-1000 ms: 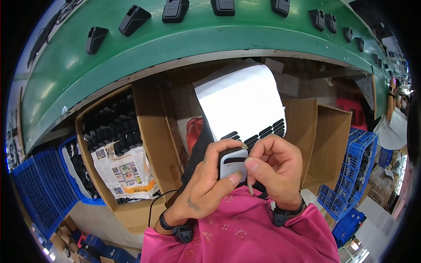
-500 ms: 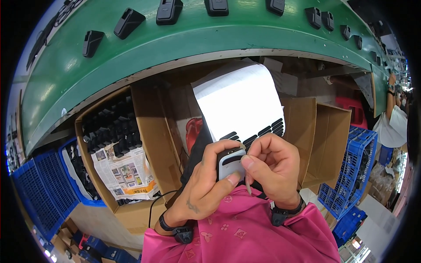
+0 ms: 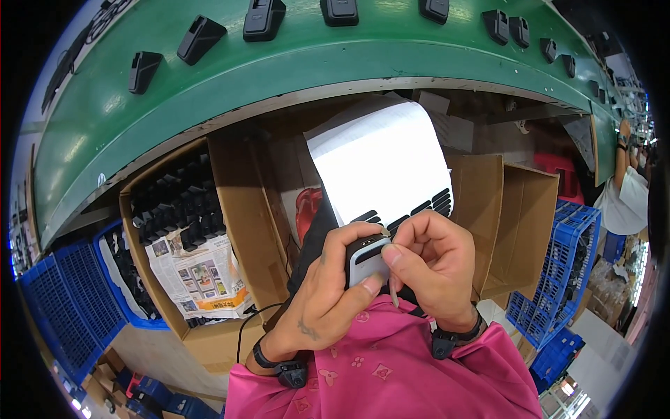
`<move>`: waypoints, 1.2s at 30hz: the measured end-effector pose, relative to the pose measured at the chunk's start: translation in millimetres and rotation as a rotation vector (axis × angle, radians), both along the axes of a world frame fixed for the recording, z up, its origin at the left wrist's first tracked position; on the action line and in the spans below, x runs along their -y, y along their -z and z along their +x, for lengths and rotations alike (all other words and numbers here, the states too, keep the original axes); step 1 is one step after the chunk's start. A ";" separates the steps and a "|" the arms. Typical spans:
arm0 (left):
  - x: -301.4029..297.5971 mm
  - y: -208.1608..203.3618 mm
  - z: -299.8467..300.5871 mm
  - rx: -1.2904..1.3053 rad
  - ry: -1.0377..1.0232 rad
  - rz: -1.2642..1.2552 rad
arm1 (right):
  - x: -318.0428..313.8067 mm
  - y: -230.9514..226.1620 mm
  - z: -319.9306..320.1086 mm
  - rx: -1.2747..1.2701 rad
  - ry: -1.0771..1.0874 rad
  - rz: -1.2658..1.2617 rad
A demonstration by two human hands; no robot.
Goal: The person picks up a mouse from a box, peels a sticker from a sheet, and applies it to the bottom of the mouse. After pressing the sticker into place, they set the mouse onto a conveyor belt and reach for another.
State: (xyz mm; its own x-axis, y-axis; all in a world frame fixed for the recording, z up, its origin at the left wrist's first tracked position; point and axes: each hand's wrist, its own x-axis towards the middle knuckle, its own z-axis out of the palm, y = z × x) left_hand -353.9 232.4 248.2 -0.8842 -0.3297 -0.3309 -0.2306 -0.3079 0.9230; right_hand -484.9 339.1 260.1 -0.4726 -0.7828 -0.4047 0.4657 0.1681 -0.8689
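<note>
My left hand (image 3: pixel 324 290) is closed around a small grey device with rounded corners and a black edge (image 3: pixel 366 268), holding it tilted over my lap. Its thumb presses on the pale face, and a dark slot shows near the device's top end. My right hand (image 3: pixel 438 269) pinches at the device's upper right edge, thumb and forefinger together. A thin pale grey strip (image 3: pixel 393 293) sticks out below those fingers; its upper part is hidden. Just beyond both hands lies a white sheet (image 3: pixel 387 157) bearing several black oblong pads (image 3: pixel 440 200) along its near edge.
Black wedge-shaped holders (image 3: pixel 265 19) stand in a row on the green bench (image 3: pixel 293 73) ahead. A cardboard box (image 3: pixel 262 230) with black parts and newspaper is at left, another open box (image 3: pixel 520 230) at right. Blue crates (image 3: pixel 551 272) flank them. A person (image 3: pixel 621 199) is at far right.
The device has tipped slightly in my left hand, and my right hand has shifted a little to the left. The black holders on the green bench have slid slightly leftward.
</note>
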 end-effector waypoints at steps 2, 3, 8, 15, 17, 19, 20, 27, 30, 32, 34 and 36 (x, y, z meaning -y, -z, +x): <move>-0.7 0.8 0.2 -0.011 -0.005 -0.023 | -0.5 0.7 -0.1 0.003 -0.002 0.000; -1.2 1.4 0.3 -0.011 -0.005 -0.023 | -1.0 1.5 -0.4 0.005 -0.006 -0.001; -4.1 6.4 -0.3 -0.037 -0.033 -0.079 | -2.6 4.6 -1.7 -0.008 0.009 -0.020; 0.0 16.0 -0.3 -0.098 -0.094 0.323 | 0.7 3.3 -5.8 0.082 0.041 0.062; 1.6 17.1 0.7 -0.116 -0.121 0.429 | 3.0 3.7 -3.9 0.080 0.067 0.061; 3.3 15.0 3.7 -0.138 -0.143 0.465 | 8.2 3.0 -0.4 0.050 0.012 0.076; 3.8 13.0 7.4 -0.158 -0.177 0.493 | 10.0 2.8 1.4 0.066 -0.018 0.067; 13.2 24.5 21.0 -0.091 -0.188 -0.023 | 14.4 0.5 15.8 -0.089 -0.056 0.100; 16.0 29.0 32.7 -0.059 -0.327 0.021 | 18.4 3.3 18.9 -0.094 -0.106 0.094; 22.6 24.8 44.2 -0.034 -0.489 0.077 | 23.7 2.9 19.3 -0.171 -0.104 0.131; 29.0 29.1 57.6 -0.017 -0.570 0.097 | 26.1 10.0 13.0 -0.177 -0.102 0.093; 32.4 29.5 62.3 -0.042 -0.628 0.146 | 30.0 12.1 10.4 -0.191 -0.091 0.087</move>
State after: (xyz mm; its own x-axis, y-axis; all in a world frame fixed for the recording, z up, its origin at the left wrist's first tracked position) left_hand -291.6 200.0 218.7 -0.5504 -0.7430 -0.3807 0.0700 -0.4954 0.8658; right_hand -474.6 309.1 248.1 -0.4759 -0.7918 -0.3828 0.2739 0.2802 -0.9200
